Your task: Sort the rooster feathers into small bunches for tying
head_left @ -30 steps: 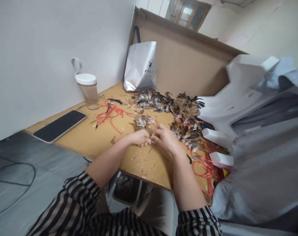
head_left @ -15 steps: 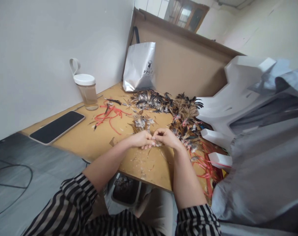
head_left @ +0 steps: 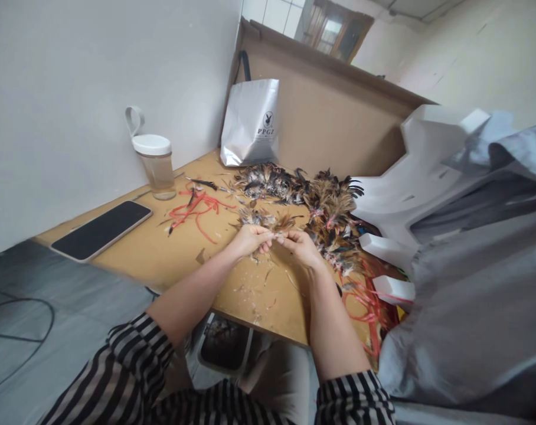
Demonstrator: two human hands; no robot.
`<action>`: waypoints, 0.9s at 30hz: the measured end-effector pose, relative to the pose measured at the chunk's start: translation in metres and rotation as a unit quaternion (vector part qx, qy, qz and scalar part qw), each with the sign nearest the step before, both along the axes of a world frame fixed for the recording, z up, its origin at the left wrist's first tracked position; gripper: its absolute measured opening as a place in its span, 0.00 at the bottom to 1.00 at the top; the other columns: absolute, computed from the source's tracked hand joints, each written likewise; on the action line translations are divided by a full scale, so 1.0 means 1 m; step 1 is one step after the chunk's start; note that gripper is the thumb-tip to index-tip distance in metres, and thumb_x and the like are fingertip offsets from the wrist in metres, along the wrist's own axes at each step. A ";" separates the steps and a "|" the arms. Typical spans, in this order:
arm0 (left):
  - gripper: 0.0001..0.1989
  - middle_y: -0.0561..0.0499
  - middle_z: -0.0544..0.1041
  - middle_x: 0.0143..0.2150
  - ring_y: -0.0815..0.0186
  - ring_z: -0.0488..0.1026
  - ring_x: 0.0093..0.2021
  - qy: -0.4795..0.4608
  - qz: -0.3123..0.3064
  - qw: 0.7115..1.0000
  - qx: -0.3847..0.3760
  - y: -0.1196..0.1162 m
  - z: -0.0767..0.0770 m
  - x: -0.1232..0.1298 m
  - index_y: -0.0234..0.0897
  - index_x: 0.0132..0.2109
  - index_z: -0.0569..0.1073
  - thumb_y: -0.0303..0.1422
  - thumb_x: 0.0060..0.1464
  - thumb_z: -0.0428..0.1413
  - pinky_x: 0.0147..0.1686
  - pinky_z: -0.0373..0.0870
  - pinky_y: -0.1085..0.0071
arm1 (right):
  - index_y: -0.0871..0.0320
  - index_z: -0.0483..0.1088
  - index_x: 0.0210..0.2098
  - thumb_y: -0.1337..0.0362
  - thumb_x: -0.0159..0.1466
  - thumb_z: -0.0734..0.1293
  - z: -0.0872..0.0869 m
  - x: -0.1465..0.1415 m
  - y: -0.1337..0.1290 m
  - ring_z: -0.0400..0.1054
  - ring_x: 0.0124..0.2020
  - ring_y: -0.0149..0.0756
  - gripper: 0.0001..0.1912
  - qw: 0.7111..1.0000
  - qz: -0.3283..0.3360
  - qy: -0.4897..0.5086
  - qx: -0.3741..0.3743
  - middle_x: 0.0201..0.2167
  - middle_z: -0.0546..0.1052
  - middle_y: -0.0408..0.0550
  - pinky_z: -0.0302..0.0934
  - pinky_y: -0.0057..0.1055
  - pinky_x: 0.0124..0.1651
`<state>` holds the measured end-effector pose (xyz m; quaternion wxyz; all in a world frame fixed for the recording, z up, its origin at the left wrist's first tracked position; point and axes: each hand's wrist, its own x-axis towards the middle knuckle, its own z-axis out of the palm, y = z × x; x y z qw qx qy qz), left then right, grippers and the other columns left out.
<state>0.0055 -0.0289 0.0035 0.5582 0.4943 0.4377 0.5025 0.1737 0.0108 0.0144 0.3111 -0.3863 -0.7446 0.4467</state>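
Note:
My left hand [head_left: 252,239] and my right hand [head_left: 300,246] meet over the middle of the table, fingertips pinched close together. Between them is the pale base of a small feather bunch, and its brown feathers [head_left: 286,222] fan out beyond my fingers. Just past my left hand lies a little heap of grey-white feathers [head_left: 255,216]. A larger pile of brown and black feathers [head_left: 332,203] spreads to the right, and dark fluffy feathers [head_left: 272,182] lie behind. The exact grip of each fingertip is too small to make out.
Red strips [head_left: 197,203] lie left, more red strings [head_left: 369,301] right. A phone [head_left: 102,230], a lidded cup [head_left: 155,168] and a silver bag [head_left: 250,124] stand around the table [head_left: 250,301]. White foam [head_left: 389,195] and grey cloth [head_left: 480,307] border the right; a bin [head_left: 226,342] sits below.
My hands have shifted slightly away from me and upward in view. Brown feathers now show fanned out beyond my fingers, and the right hand's fingers have turned to point more to the left.

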 end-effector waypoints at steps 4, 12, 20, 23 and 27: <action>0.09 0.53 0.69 0.16 0.76 0.63 0.15 -0.025 0.038 0.999 -0.009 0.003 -0.004 0.000 0.29 0.25 0.71 0.30 0.50 0.52 0.18 0.61 0.79 | 0.61 0.67 0.26 0.57 0.55 0.64 -0.004 -0.008 -0.008 0.61 0.27 0.29 0.11 0.998 0.003 -0.009 0.061 0.24 0.70 0.43 0.55 0.26 0.33; 0.11 0.54 0.66 0.14 0.76 0.62 0.13 0.012 0.058 0.998 0.004 0.006 -0.010 0.002 0.30 0.23 0.68 0.28 0.52 0.49 0.16 0.59 0.79 | 0.59 0.66 0.25 0.64 0.58 0.58 0.002 -0.018 -0.023 0.60 0.26 0.29 0.08 0.977 0.001 -0.099 0.189 0.23 0.69 0.43 0.52 0.25 0.31; 0.11 0.57 0.64 0.13 0.75 0.61 0.15 0.238 0.045 0.964 0.112 0.004 -0.017 0.000 0.33 0.22 0.66 0.25 0.50 0.47 0.19 0.57 0.79 | 0.58 0.68 0.26 0.67 0.59 0.58 0.017 -0.027 -0.033 0.60 0.31 0.34 0.09 0.918 -0.029 -0.224 0.327 0.28 0.70 0.48 0.51 0.28 0.35; 0.12 0.56 0.65 0.14 0.75 0.61 0.17 0.298 -0.002 0.938 0.177 0.000 -0.016 0.000 0.33 0.19 0.65 0.24 0.48 0.48 0.22 0.58 0.78 | 0.58 0.69 0.26 0.66 0.58 0.60 0.023 -0.019 -0.028 0.60 0.34 0.35 0.08 0.905 -0.052 -0.232 0.351 0.29 0.68 0.49 0.52 0.29 0.37; 0.12 0.54 0.67 0.17 0.75 0.62 0.17 0.243 -0.095 0.944 0.200 -0.007 -0.011 0.002 0.32 0.22 0.68 0.29 0.51 0.48 0.22 0.59 0.78 | 0.59 0.70 0.22 0.63 0.57 0.62 0.023 0.000 -0.013 0.61 0.30 0.32 0.10 0.963 0.015 -0.158 0.218 0.25 0.67 0.46 0.54 0.29 0.35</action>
